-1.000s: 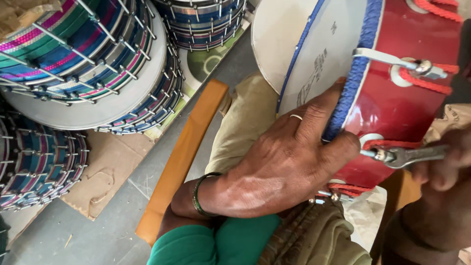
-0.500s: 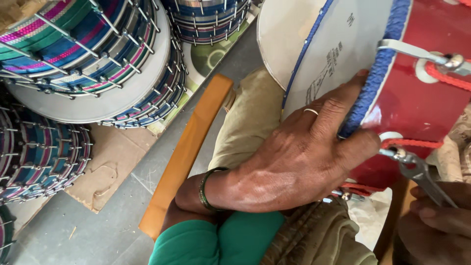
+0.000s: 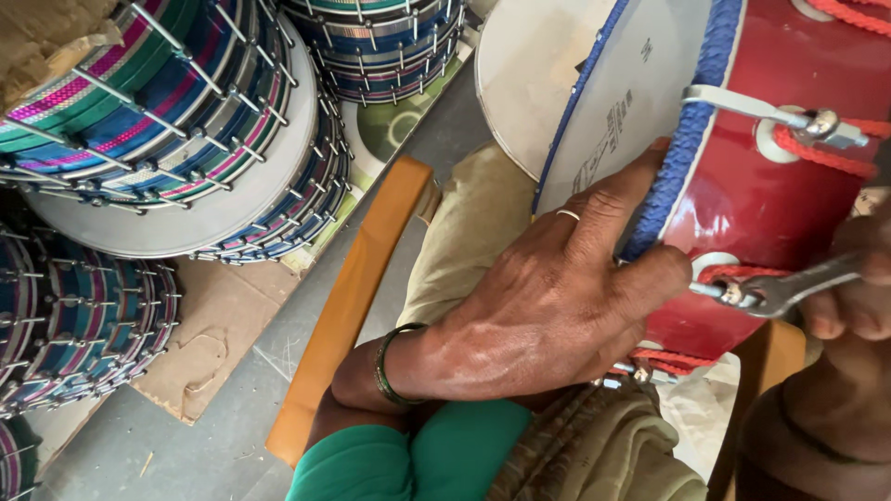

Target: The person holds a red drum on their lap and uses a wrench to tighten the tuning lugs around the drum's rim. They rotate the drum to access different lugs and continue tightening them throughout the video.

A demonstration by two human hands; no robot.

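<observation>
The red drum (image 3: pixel 780 186) lies on its side across the person's lap at the upper right, its white head (image 3: pixel 594 83) turned toward the camera and edged with a blue braided rim (image 3: pixel 682 153). The left hand (image 3: pixel 548 306) spreads over that rim, fingers on the head and thumb on the shell, apparently to brace the drum. The right hand (image 3: pixel 858 288), at the frame's edge, is closed around a metal spanner (image 3: pixel 789 289) whose jaw sits on a nut (image 3: pixel 729 295) at the end of a tension hook, where red cord (image 3: pixel 817 153) threads through the shell; a second hook (image 3: pixel 742 102) sits higher up. A wooden strip (image 3: pixel 348 297) lies beside the knee. Striped finished drums (image 3: pixel 176 121) are stacked well apart at left, over cardboard (image 3: pixel 200 348) on the grey floor (image 3: pixel 167 455).
</observation>
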